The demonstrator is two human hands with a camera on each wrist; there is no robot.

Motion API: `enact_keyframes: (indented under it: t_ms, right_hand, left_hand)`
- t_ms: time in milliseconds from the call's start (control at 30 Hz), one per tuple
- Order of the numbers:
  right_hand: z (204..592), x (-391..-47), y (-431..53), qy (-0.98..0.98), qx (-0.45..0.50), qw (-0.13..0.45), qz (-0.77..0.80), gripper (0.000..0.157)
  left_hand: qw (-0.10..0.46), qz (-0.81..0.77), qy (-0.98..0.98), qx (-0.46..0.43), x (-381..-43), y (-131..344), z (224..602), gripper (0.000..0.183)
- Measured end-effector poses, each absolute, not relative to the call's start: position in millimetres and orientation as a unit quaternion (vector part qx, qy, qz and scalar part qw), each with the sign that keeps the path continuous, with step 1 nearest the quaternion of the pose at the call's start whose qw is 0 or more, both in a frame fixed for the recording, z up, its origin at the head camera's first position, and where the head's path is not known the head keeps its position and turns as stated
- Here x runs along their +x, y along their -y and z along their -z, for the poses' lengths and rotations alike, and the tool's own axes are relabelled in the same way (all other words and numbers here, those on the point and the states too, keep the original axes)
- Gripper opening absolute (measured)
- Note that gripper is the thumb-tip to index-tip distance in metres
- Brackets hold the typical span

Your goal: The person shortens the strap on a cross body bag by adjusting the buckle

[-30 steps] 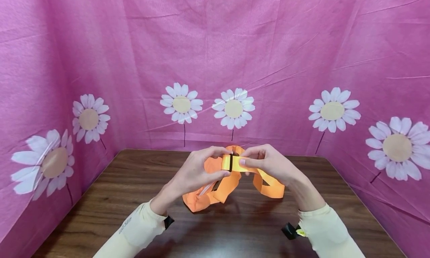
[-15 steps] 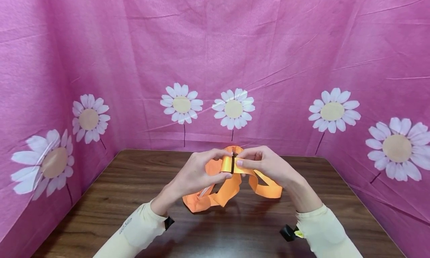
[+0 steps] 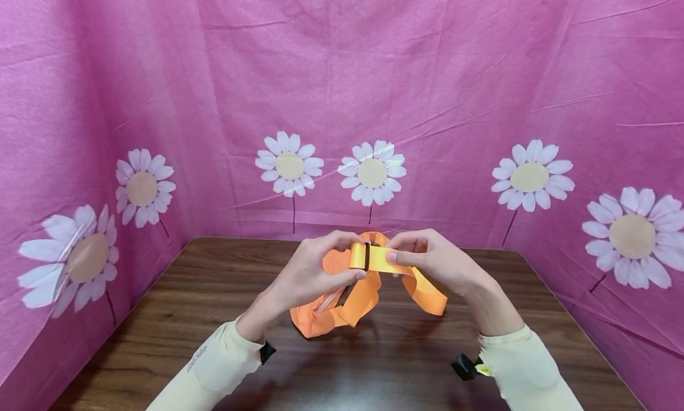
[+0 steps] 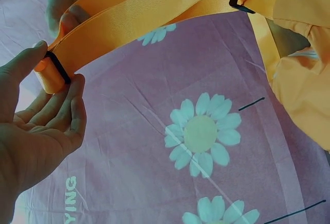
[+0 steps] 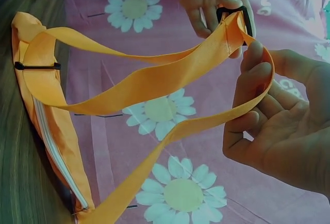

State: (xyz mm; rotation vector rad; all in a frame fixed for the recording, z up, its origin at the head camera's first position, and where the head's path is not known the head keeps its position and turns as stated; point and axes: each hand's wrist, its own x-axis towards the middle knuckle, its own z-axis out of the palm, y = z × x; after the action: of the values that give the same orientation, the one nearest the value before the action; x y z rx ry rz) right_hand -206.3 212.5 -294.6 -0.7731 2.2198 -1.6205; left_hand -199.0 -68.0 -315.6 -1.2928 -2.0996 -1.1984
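An orange strap [image 3: 380, 259] runs through a black slide buckle [image 3: 367, 257] held up over the table. My left hand [image 3: 299, 274] pinches the buckle and the short strap loop at it between thumb and fingers. Just to the right, my right hand [image 3: 440, 262] pinches the strap between thumb and index finger. Below and behind hangs the orange fabric bag [image 3: 312, 323] that the strap belongs to, partly hidden by my left hand. In the right wrist view the bag shows a white zipper [image 5: 59, 154], with a second black buckle [image 5: 37, 66] on the strap above it.
The dark wooden table [image 3: 214, 316] lies under both hands. A pink cloth [image 3: 331, 72] printed with white daisies stands around its back and sides.
My right hand first came in close to the buckle, then drew back right, leaving more strap between the hands. The hanging loop at right has narrowed. My left hand has barely shifted.
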Motion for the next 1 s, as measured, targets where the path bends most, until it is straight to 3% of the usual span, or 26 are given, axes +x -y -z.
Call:
enact_keyframes:
  t_ms: [1000]
  right_hand:
    - [300.9, -209.1, -203.6, -0.739, -0.275, 0.169, 0.592, 0.022]
  left_hand:
    - [0.199, 0.427, 0.751, -0.464, -195.9, 62.9, 316.9, 0.049]
